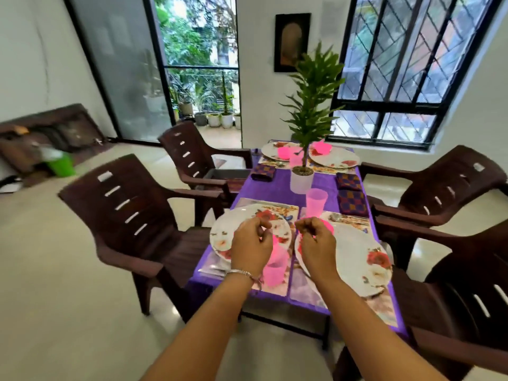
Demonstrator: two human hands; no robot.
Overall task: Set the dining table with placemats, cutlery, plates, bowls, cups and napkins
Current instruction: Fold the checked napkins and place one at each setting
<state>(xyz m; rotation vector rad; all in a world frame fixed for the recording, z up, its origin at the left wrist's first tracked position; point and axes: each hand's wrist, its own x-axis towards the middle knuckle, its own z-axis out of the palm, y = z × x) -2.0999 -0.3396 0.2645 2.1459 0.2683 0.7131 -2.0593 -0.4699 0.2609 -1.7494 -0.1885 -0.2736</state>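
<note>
Plates (354, 259) lie beneath both hands, left (251, 244) and right (316, 240), fingers curled.

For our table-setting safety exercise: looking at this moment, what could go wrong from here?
1. The near right plate seems to reach the table's right edge; a nudge might tip it off.
2. The pink cup stands close under the left hand; a careless move could topple it.
3. The tall potted plant mid-table could be knocked when reaching across.
</note>
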